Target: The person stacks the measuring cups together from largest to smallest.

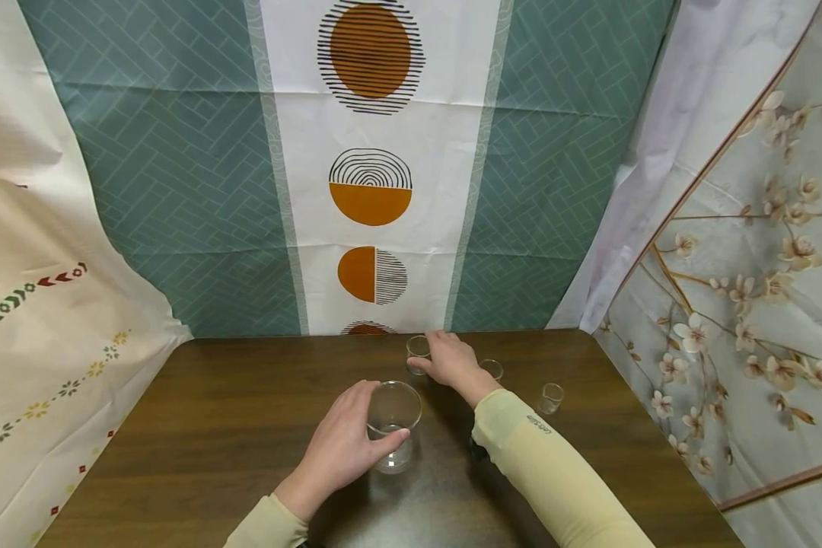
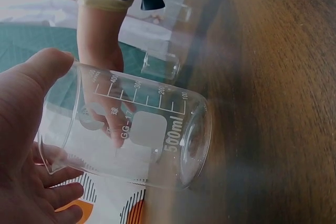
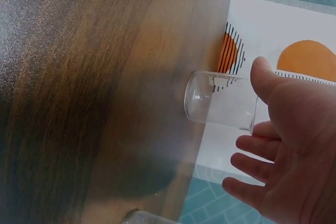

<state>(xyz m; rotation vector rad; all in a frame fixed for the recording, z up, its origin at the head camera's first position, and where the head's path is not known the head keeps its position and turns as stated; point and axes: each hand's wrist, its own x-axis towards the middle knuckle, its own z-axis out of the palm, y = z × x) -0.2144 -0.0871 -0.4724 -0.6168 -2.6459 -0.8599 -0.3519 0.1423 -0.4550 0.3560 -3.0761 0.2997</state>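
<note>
My left hand [image 1: 345, 438] grips a large clear glass beaker [image 2: 131, 124] by its upper part, thumb on the near side and fingers on the far side. The beaker stands upright, with white graduations and a 500ml mark. Near the table's back edge, my right hand [image 1: 450, 361] holds a smaller glass beaker [image 3: 223, 100] near its rim, between thumb and index finger. The other right-hand fingers spread loosely beside it in the right wrist view. Another small beaker [image 1: 491, 370] is partly hidden behind my right wrist.
A still smaller glass beaker [image 1: 551, 398] stands to the right of my right forearm. The brown wooden table [image 1: 199, 434] ends at a patterned green and white cloth [image 1: 377, 137]. Cloths also hang along the left and right sides.
</note>
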